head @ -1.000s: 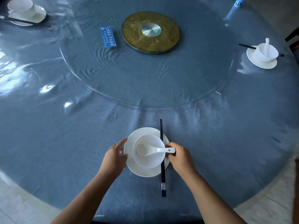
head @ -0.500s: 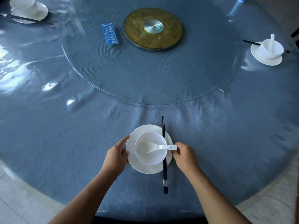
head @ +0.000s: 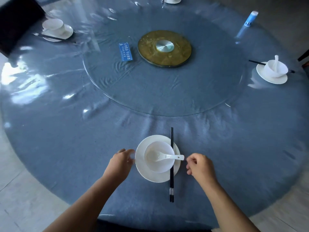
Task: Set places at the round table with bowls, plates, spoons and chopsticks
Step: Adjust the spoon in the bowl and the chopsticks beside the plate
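— Can any writing be read?
— White characters are printed on the blue card (head: 125, 51) at upper centre, beside the brass-coloured disc (head: 164, 48); they cannot be made out.
— How is the setting laid?
— At lower centre, a glossy white bowl (head: 159, 157) is seated on a round white plate (head: 157, 176). The spoon (head: 168, 156) is laid with its handle pointing right. Black chopsticks (head: 171, 164) are run vertically across the plate's right edge.
— And the hands?
— The left hand (head: 121, 162) is curled loosely just beside the plate's left rim; the right hand (head: 200, 166) is half-curled near the spoon handle. Nothing is gripped.
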